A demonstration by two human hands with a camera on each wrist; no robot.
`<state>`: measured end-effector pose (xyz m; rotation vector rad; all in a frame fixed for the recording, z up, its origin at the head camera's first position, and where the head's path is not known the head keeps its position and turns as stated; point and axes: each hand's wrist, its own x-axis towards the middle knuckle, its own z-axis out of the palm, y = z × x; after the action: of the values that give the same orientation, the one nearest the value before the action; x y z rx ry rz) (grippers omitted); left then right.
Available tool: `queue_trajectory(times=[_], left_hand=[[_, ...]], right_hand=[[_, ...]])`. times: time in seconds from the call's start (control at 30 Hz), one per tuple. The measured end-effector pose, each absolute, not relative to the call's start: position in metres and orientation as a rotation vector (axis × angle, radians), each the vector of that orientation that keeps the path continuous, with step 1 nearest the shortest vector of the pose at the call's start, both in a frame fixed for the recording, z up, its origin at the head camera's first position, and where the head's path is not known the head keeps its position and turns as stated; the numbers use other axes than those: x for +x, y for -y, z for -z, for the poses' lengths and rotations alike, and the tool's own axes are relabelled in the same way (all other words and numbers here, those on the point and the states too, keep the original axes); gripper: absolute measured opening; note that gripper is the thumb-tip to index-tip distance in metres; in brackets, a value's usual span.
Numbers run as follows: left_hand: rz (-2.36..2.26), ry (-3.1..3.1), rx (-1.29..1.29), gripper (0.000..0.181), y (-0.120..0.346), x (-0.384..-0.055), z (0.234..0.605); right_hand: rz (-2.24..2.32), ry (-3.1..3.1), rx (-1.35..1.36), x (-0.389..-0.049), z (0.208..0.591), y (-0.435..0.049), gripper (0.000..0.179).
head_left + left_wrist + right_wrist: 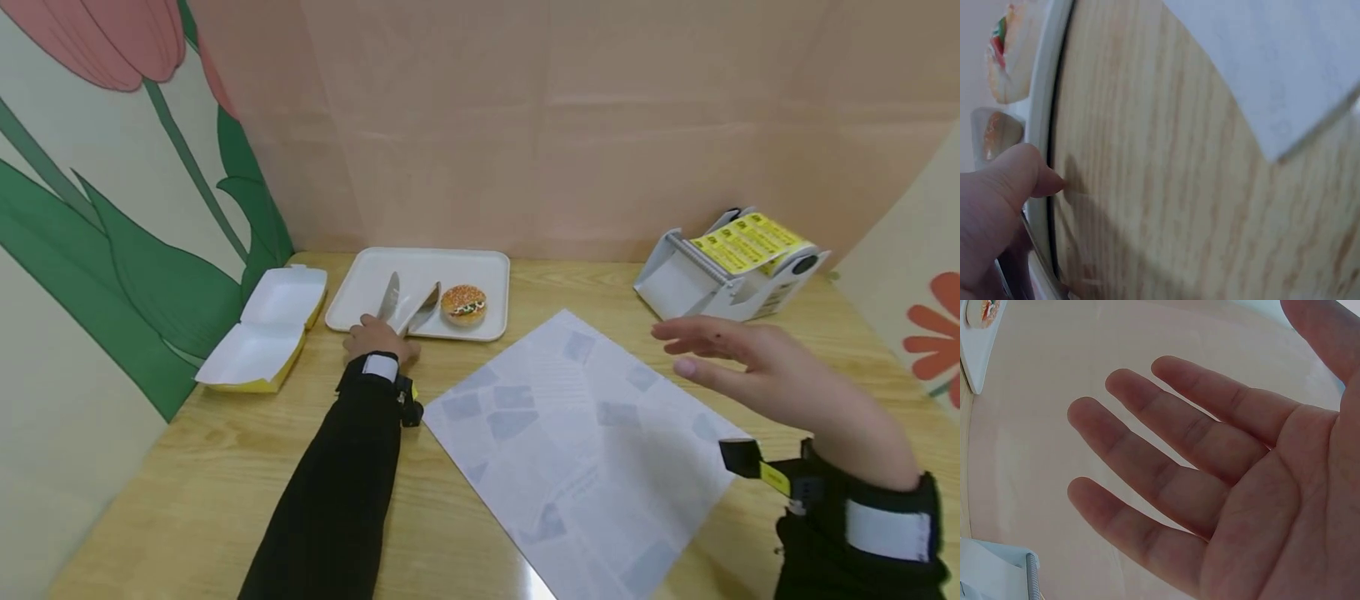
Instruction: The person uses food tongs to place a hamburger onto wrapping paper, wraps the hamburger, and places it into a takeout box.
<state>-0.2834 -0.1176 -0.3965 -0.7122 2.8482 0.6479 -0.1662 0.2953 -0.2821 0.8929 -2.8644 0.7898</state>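
Note:
In the head view my left hand reaches to the front edge of the white tray and grips a pair of metal tongs, whose flat, shiny blades spread apart over the tray. The left wrist view shows the thumb of this left hand along the tray's rim, with metal below it. A small sesame-bun burger lies on the tray, right of the tongs. My right hand hovers above the right side of the table, palm inward, fingers extended and holding nothing.
An opened yellow-and-white burger box stands left of the tray. A patterned paper sheet lies turned cornerwise mid-table. At the back right is a white dispenser with a roll of yellow labels. A draped wall closes the back.

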Motion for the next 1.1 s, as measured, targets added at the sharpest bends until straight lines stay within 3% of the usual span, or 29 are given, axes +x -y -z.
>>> queue_trajectory(times=[0.27,0.4,0.6,1.1], left_hand=[[-0.6,-2.935,-0.593,0.05,0.123,-0.285,0.402],[-0.622,-2.977,-0.443,0.043,0.136,-0.287,0.404],[-0.733,-2.988,-0.252,0.042,0.151,-0.288,0.398],[-0.803,-2.768,-0.095,0.065,0.148,-0.285,0.373]], right_hand=[[-0.799,2.877,0.854,-0.162,0.28,-0.297,0.04],[-0.794,2.835,0.895,-0.161,0.278,-0.298,0.04],[-0.84,2.834,0.884,-0.16,0.276,-0.299,0.039],[-0.849,2.832,0.888,-0.16,0.279,-0.299,0.039]])
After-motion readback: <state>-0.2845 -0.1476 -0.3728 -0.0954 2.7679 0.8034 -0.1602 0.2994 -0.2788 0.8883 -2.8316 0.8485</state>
